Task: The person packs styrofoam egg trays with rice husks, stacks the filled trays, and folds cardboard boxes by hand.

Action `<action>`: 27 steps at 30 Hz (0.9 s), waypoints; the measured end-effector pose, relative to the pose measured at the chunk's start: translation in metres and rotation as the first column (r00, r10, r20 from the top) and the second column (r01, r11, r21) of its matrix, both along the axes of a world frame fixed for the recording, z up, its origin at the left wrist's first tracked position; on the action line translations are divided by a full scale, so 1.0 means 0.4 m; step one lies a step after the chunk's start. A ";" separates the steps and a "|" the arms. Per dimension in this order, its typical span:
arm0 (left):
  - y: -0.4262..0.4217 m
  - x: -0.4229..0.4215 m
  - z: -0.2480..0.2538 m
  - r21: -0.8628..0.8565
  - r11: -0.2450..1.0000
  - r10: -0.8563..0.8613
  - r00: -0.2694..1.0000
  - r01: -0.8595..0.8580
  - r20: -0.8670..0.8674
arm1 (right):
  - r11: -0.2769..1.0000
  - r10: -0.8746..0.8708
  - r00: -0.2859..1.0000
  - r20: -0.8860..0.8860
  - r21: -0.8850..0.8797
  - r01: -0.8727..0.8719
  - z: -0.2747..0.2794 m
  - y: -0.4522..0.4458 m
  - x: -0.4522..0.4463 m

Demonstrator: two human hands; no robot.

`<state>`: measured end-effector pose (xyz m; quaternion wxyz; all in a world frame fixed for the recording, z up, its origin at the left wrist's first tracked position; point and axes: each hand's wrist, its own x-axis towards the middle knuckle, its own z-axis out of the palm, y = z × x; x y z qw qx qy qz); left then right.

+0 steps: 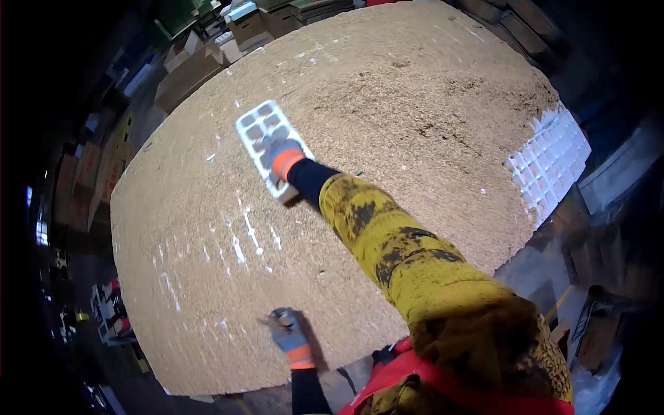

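Observation:
A white tray with two rows of square cells (261, 158) lies tilted on the brown, grainy material (387, 138) that covers a large surface. My right hand (281, 153), in a grey glove with an orange cuff, is on the tray's right side, and its fingers are smeared by motion. Nearer to me, my left hand (289, 330), in a matching glove, rests low over the material with its fingers bent around something small and brownish that I cannot make out.
White grid trays (550, 162) show at the right edge, partly covered by the material. Cardboard boxes (190, 75) stand beyond the far left edge. White streaks (250, 228) mark the material between my hands. Red and white items (113, 311) are beside the left edge.

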<state>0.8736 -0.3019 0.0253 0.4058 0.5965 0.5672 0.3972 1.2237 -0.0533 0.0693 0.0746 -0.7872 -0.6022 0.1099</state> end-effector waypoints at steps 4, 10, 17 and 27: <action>0.048 0.189 0.017 0.053 0.979 -0.180 0.952 0.199 -0.246 | 0.971 -0.192 0.937 0.291 0.192 0.139 0.047 -0.090 0.252; 0.074 0.171 -0.095 0.058 0.978 -0.203 0.975 0.198 0.087 | 0.893 -0.440 0.883 0.163 -0.022 0.449 0.107 -0.370 0.459; 0.079 0.165 -0.109 0.250 0.917 -0.251 0.937 0.310 -0.242 | 0.541 -0.836 0.546 -0.044 0.094 0.836 0.100 -0.922 0.532; 0.065 0.162 -0.080 0.192 0.955 -0.108 0.866 0.227 -0.488 | 0.544 -0.697 0.605 -0.385 0.266 0.796 0.123 -1.419 0.738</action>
